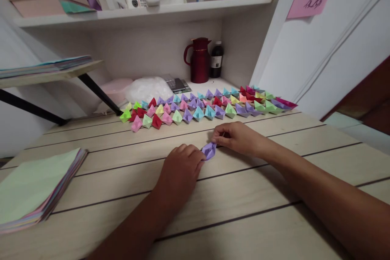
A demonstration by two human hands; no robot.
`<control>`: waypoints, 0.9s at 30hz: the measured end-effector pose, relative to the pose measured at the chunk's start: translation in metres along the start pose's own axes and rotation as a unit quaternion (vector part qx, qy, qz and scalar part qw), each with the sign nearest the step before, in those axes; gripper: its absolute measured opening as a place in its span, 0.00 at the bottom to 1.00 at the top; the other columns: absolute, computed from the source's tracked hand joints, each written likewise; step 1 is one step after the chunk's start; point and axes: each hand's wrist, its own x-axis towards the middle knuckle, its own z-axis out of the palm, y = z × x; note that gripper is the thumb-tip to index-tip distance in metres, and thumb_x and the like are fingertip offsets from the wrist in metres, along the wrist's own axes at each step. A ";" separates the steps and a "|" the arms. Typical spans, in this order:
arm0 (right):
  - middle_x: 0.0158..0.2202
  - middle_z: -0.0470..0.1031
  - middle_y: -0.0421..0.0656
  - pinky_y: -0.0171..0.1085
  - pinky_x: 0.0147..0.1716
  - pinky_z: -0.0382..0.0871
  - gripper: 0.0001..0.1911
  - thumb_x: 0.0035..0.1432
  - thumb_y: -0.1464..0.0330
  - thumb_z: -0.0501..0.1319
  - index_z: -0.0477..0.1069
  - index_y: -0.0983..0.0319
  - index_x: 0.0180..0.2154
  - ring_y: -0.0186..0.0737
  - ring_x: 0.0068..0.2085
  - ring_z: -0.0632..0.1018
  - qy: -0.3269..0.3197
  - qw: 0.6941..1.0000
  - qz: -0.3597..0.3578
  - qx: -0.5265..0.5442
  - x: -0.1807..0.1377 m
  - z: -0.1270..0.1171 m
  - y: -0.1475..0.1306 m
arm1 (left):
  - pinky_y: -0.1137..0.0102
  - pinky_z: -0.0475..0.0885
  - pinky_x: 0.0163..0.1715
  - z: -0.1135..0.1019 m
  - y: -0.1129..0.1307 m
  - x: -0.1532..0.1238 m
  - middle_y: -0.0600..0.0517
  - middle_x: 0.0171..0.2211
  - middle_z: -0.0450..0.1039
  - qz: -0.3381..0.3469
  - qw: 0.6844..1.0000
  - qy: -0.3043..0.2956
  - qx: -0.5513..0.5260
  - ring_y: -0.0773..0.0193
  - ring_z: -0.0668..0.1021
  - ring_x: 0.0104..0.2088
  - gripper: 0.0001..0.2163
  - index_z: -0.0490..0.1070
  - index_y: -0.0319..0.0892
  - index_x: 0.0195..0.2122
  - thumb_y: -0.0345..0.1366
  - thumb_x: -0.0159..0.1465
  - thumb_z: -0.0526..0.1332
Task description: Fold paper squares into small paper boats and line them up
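Note:
A small purple paper boat point(209, 151) is held at both ends just above or on the slatted table point(243, 195); I cannot tell which. My left hand point(183, 166) is closed on its near left end, fingers curled together. At the opposite end, my right hand point(233, 137) pinches the tip between thumb and fingers. Beyond my hands stand rows of folded paper boats point(198, 113) in purple, blue, green, pink, red and yellow.
A stack of coloured paper point(39, 187) lies at the left. Behind the boats are a white plastic bag point(149, 91), a dark red jug point(200, 61) and a dark bottle point(216, 60). A raised wooden stand point(51, 75) with black legs occupies the back left.

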 end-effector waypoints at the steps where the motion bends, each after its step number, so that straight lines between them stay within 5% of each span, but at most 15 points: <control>1: 0.24 0.73 0.37 0.33 0.26 0.59 0.11 0.56 0.62 0.58 0.72 0.60 0.27 0.34 0.26 0.70 0.009 1.000 0.003 -0.009 0.000 0.002 0.000 | 0.66 0.66 0.39 0.000 0.000 0.000 0.52 0.36 0.73 0.000 1.000 0.001 -0.001 0.61 0.71 0.38 0.05 0.71 0.43 0.37 0.31 0.65 0.56; 7: 0.24 0.74 0.38 0.34 0.25 0.58 0.11 0.57 0.60 0.58 0.73 0.59 0.27 0.36 0.26 0.71 0.028 0.999 0.016 -0.040 -0.001 0.005 -0.002 | 0.66 0.66 0.39 0.000 0.001 0.001 0.52 0.36 0.73 -0.001 1.000 -0.003 0.006 0.61 0.71 0.38 0.06 0.71 0.42 0.37 0.32 0.65 0.55; 13: 0.36 0.77 0.41 0.35 0.31 0.64 0.10 0.56 0.61 0.60 0.75 0.58 0.36 0.38 0.33 0.75 0.027 1.000 -0.012 -0.009 -0.002 0.002 -0.005 | 0.66 0.67 0.38 0.001 0.001 0.002 0.51 0.36 0.74 0.005 1.000 -0.007 0.017 0.61 0.71 0.38 0.06 0.72 0.42 0.36 0.30 0.65 0.55; 27: 0.32 0.76 0.41 0.35 0.29 0.58 0.06 0.54 0.65 0.60 0.73 0.58 0.27 0.38 0.32 0.73 0.040 0.994 -0.006 -0.104 0.001 0.011 -0.008 | 0.65 0.66 0.39 0.000 0.001 0.002 0.51 0.37 0.73 -0.003 1.000 -0.015 -0.008 0.60 0.71 0.39 0.05 0.71 0.42 0.37 0.32 0.65 0.56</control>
